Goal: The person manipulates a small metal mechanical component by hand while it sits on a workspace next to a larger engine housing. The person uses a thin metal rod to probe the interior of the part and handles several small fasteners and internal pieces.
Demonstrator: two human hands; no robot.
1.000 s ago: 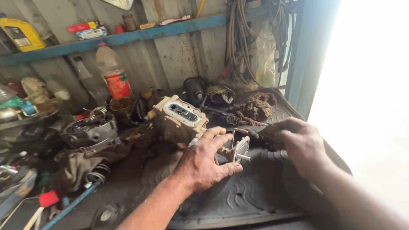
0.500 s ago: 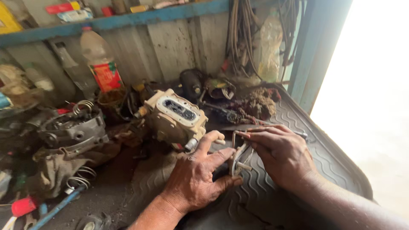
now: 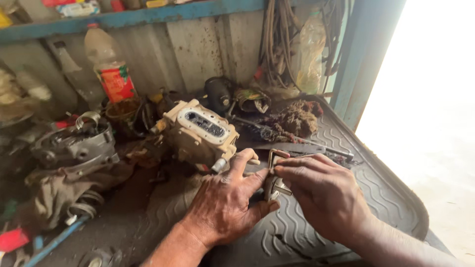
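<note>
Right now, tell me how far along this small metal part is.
Done: the cream housing lies on the bench, away from both hands. In hand: the left hand and right hand both grip a small metal bracket over the ribbed rubber mat. Left: the bracket is not fitted to anything; the engine part at left lies untouched.

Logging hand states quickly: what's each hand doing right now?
Left hand: closed on the small metal part.
Right hand: fingertips pinching the same part.
</note>
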